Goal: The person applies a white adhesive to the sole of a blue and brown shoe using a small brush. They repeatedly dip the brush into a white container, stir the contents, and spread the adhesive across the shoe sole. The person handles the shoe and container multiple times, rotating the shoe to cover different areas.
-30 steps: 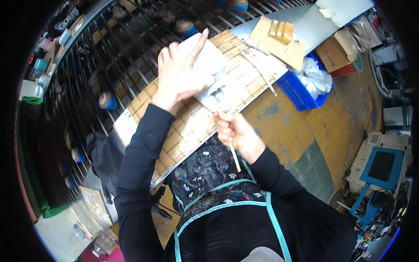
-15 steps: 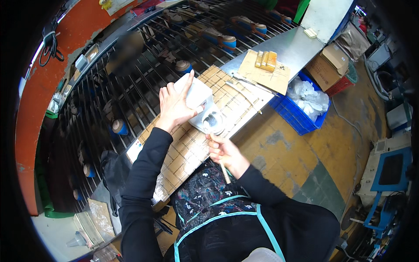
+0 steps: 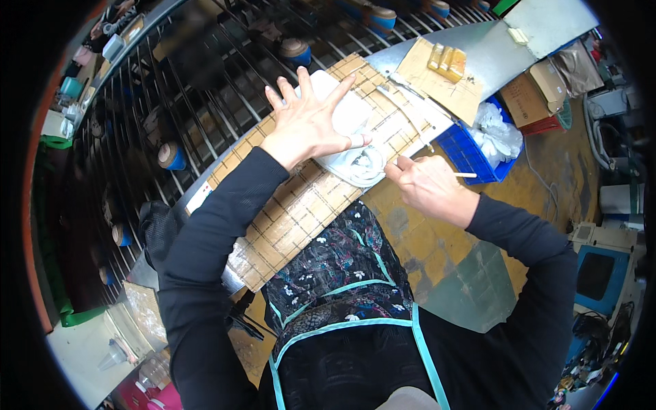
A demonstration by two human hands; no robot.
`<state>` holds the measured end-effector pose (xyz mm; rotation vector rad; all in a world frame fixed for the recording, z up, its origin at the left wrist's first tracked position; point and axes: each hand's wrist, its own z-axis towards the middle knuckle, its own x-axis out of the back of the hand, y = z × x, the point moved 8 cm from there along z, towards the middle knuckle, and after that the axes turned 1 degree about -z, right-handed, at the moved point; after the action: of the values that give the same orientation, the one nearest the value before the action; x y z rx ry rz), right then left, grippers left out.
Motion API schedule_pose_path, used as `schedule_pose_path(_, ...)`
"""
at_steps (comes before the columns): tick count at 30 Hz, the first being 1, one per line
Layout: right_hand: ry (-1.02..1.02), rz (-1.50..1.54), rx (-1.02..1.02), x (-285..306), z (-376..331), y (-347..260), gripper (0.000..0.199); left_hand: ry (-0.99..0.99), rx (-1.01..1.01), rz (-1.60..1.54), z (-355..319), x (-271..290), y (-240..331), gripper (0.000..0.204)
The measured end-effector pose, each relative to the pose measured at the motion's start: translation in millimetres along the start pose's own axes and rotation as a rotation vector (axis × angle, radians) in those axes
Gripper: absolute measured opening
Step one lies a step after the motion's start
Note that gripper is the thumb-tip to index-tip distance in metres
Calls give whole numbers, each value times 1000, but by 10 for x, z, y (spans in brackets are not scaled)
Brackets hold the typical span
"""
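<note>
Person's bare left hand [image 3: 306, 128] splays wide, palm down; bare right hand [image 3: 429, 186] curls, pinching; black-sleeved left arm [image 3: 217, 222] and black-sleeved right arm [image 3: 525, 231] bend.

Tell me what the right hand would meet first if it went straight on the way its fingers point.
Going leftward, the right hand would probably meet the rounded near end of the white piece first; depth makes any gap between them hard to judge.

A hand had room over the gridded board [image 3: 301, 222] between the left sleeve [image 3: 225, 212] and the apron [image 3: 342, 256], but the left hand [image 3: 307, 126] on the white piece [image 3: 354, 109] blocked the way farther along.
</note>
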<state>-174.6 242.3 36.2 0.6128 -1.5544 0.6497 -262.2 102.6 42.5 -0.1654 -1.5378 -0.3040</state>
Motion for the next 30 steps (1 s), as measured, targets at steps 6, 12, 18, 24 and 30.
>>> schedule_pose_path(6, -153, 191, 21, -3, 56, 164, 11, 139, -62, -115, -80, 34, -47, 81)
schedule_pose_path(12, -193, 455, -91, -101, 58, 277, 8, 181, -90, -53, -88, 116, 26, 76)
schedule_pose_path(18, -371, 1248, -489, -590, 14, 306, 20, 234, -101, -51, -84, 156, 86, 94)
schedule_pose_path(24, -509, 2068, -843, -962, -225, -23, 19, 275, -82, -36, -99, 130, 68, 97)
schedule_pose_path(30, -426, 2486, -777, -1188, -125, -299, 21, 233, -37, -2, -61, 43, -57, 94)
